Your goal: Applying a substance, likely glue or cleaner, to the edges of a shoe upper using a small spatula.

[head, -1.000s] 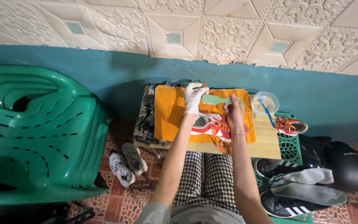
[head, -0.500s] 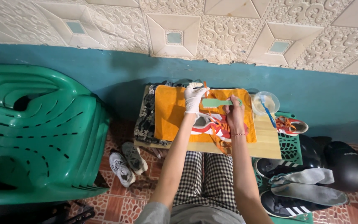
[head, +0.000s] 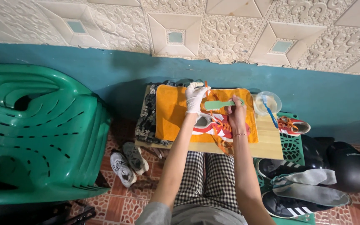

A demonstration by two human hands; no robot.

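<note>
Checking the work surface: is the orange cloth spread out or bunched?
Spread: the orange cloth lies flat over the table, under the shoe.

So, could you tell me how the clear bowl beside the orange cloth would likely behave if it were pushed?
The clear bowl looks thin-walled and plastic, so probably light and apt to slide on the smooth wooden board. It seems to hold some liquid, which could slosh. The blue-handled brush leaning over its rim might tip out or tilt it.

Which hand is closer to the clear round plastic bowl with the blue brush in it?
Right. The bare right hand, gripping the green brush, is just beside the clear round plastic bowl. The white-gloved left hand is farther away, across the orange cloth.
</note>
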